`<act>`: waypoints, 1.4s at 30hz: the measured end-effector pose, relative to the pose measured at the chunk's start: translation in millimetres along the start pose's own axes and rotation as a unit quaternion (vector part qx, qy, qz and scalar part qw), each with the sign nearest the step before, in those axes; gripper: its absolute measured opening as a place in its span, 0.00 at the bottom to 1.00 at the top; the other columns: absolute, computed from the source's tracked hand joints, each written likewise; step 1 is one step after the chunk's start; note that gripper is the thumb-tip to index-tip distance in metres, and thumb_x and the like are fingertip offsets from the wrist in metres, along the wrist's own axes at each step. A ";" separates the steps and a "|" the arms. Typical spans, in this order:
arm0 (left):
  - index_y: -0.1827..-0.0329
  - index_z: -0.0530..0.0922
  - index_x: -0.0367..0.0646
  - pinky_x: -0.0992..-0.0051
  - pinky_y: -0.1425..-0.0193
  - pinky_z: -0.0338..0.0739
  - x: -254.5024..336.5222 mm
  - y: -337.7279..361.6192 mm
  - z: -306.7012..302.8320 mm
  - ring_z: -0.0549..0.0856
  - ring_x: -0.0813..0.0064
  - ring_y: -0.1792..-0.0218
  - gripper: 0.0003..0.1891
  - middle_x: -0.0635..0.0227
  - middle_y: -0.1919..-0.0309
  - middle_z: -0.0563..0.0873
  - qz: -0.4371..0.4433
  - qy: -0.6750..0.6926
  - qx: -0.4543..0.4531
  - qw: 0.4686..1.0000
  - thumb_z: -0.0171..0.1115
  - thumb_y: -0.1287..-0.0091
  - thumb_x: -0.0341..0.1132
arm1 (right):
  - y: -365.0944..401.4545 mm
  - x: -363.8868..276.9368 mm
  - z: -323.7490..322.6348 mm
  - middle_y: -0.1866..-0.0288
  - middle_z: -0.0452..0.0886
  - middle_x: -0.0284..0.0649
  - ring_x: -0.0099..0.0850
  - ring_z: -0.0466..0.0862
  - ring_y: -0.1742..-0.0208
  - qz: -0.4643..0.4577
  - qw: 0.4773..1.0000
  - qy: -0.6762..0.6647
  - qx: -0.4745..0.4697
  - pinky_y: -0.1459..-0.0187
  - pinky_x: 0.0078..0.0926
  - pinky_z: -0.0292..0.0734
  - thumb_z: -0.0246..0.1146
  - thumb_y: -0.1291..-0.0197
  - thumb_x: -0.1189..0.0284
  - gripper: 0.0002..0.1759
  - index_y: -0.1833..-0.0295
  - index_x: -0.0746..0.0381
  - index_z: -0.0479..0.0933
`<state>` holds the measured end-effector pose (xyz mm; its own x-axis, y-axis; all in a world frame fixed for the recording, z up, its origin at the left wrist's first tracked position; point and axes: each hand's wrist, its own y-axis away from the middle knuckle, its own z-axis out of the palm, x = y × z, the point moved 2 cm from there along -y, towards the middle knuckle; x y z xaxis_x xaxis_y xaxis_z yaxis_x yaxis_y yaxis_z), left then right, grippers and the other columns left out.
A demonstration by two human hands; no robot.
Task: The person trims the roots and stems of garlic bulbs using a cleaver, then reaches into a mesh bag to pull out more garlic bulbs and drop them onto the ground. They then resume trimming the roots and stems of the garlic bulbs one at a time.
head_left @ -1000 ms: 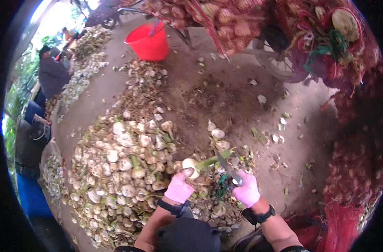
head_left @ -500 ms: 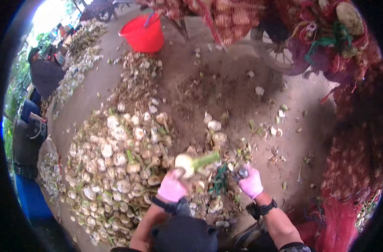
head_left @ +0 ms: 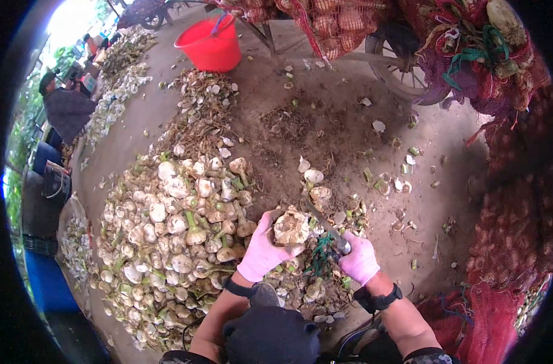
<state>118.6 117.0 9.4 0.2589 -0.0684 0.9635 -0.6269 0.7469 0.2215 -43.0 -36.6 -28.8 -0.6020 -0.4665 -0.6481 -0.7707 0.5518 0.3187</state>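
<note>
My left hand (head_left: 263, 253), in a pink glove, has its fingers curled round a garlic bulb (head_left: 291, 229). The bulb's rough brown side faces up, and its stem is hidden. A knife (head_left: 327, 225) is gripped in my right hand (head_left: 359, 260), also gloved in pink. Its blade slants up and left, with the tip just right of the bulb. Beside my left hand lies a big heap of garlic bulbs (head_left: 167, 242), several with green stems. Green netting or string (head_left: 319, 258) lies among trimmings below the knife.
A red bucket (head_left: 211, 51) stands at the back. Full red mesh sacks (head_left: 513, 236) line the right side, and others hang over a wheeled cart (head_left: 404, 70). Peelings and stem pieces litter the ground. A person (head_left: 67, 106) is at the far left, near a blue barrel (head_left: 52, 282).
The garlic bulb has turned in my left hand: its green stem pointed right before, and now its brown side shows. The knife blade, blurred earlier, now points up toward the bulb.
</note>
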 end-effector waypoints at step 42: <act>0.45 0.73 0.39 0.72 0.54 0.84 40.2 78.1 -155.0 0.83 0.69 0.52 0.21 0.60 0.51 0.81 0.157 -0.022 0.297 0.942 0.58 0.31 0.46 | -26.5 83.1 -4.9 0.70 0.81 0.54 0.48 0.83 0.64 0.083 0.987 -0.086 0.103 0.61 0.36 0.77 0.62 0.56 0.78 0.16 0.57 0.65 0.79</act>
<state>193.9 275.1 42.1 -0.0296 0.0574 0.9979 -0.9712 0.2344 -0.0422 -73.7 -93.4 -87.7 -0.6585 -0.2431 -0.7123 -0.5945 0.7484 0.2941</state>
